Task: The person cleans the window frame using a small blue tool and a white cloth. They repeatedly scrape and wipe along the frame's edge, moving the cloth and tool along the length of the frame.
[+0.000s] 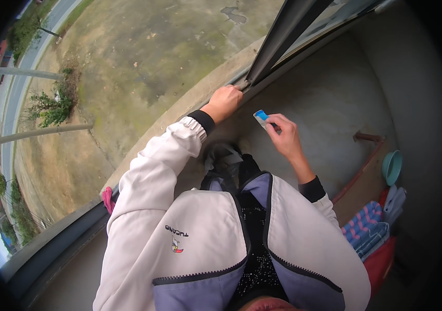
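My left hand (223,101) reaches to the window track (242,80), at the foot of the dark upright window frame (275,39). Its fingers are curled down against the track, and whatever they may grip there is hidden. Lower and to the right, my right hand (285,136) pinches a small flat piece with a bright blue end and a pale grey body (260,117) between thumb and fingers. That piece is held in the air above the grey floor (314,98), apart from the track.
A pink cloth (108,199) lies on the sill at left. Beyond the window opening, bare ground lies far below. To the right stand a red-edged board (361,166), a teal basin (392,167), blue checked fabric (366,228) and a red item (379,264).
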### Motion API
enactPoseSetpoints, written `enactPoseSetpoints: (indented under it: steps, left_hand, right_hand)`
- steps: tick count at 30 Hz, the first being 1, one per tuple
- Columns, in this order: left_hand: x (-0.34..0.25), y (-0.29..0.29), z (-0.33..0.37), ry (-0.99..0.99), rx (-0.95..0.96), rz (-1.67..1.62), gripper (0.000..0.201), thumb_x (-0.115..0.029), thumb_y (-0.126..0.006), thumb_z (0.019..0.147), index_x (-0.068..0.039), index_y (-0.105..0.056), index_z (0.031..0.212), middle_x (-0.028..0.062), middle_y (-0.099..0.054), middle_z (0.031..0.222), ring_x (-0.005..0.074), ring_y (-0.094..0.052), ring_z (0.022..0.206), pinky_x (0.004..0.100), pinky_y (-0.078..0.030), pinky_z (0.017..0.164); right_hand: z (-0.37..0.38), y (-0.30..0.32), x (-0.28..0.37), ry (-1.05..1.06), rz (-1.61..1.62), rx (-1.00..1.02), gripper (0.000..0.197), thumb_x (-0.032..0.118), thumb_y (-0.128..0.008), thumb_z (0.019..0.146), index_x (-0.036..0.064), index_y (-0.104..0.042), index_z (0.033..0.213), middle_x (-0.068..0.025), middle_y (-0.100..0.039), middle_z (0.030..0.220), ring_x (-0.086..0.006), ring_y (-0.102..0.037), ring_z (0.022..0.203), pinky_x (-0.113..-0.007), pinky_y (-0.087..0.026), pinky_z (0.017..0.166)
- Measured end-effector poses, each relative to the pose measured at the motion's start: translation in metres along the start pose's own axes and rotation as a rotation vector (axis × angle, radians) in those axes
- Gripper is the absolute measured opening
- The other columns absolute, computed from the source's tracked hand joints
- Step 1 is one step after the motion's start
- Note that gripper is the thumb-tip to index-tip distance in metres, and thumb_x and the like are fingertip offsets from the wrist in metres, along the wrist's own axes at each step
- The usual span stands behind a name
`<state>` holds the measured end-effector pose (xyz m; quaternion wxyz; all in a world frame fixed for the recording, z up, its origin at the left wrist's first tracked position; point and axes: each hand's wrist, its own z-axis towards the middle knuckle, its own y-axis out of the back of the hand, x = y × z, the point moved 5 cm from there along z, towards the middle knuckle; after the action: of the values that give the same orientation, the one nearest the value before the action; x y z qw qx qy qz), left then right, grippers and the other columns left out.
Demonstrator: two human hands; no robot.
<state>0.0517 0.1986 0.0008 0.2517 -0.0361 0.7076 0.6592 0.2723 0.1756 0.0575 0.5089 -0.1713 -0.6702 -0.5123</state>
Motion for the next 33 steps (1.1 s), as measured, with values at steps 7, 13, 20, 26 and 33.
enactPoseSetpoints:
  steps: [7,13,20,26,33]
  left_hand:
    - [0.015,0.009,-0.151,0.197,0.094,0.039,0.007,0.000,-0.062,0.082,0.000,-0.068,0.077,0.0184,-0.066,0.096,0.0419,-0.070,0.092,0.0504,-0.059,0.079]
    - [0.025,0.039,-0.274,0.407,0.201,0.124,0.006,-0.001,-0.064,0.082,-0.001,-0.070,0.080,0.0181,-0.069,0.092,0.0395,-0.072,0.092,0.0481,-0.060,0.079]
    - [0.030,0.055,-0.308,0.611,-0.298,-0.052,0.018,0.004,-0.062,0.085,-0.002,-0.074,0.098,0.0189,-0.061,0.091,0.0424,-0.066,0.085,0.0502,-0.054,0.074]
    - [0.022,0.043,-0.330,0.675,-0.590,-0.165,0.020,0.004,-0.066,0.088,-0.001,-0.072,0.107,0.0172,-0.059,0.091,0.0399,-0.065,0.087,0.0471,-0.053,0.075]
    - [0.025,0.031,-0.353,0.682,-0.684,-0.244,0.019,0.004,-0.067,0.090,-0.001,-0.071,0.107,0.0158,-0.060,0.093,0.0383,-0.065,0.087,0.0458,-0.053,0.075]
  right_hand:
    - [0.025,-0.015,0.025,0.270,-0.224,-0.016,0.011,0.001,-0.067,0.091,-0.0014,-0.070,0.102,-0.0127,-0.072,0.101,-0.0260,-0.069,0.081,-0.036,-0.056,0.067]
    - [0.095,-0.050,0.048,0.554,-0.764,0.208,0.003,0.002,-0.066,0.087,0.0015,-0.065,0.090,-0.0122,-0.064,0.095,-0.0343,-0.063,0.097,-0.045,-0.058,0.073]
    - [0.121,-0.088,0.031,0.608,-1.296,0.549,0.005,0.002,-0.072,0.079,0.0042,-0.075,0.083,-0.0101,-0.068,0.097,-0.0293,-0.066,0.102,-0.039,-0.063,0.077]
    - [0.121,-0.093,0.031,0.822,-1.305,0.776,0.005,0.002,-0.073,0.077,0.0040,-0.075,0.081,-0.0102,-0.067,0.100,-0.0286,-0.063,0.107,-0.038,-0.062,0.082]
    - [0.142,-0.088,0.035,0.845,-1.204,0.958,0.010,0.000,-0.070,0.076,0.0031,-0.070,0.086,-0.0079,-0.066,0.100,-0.0282,-0.062,0.107,-0.039,-0.059,0.085]
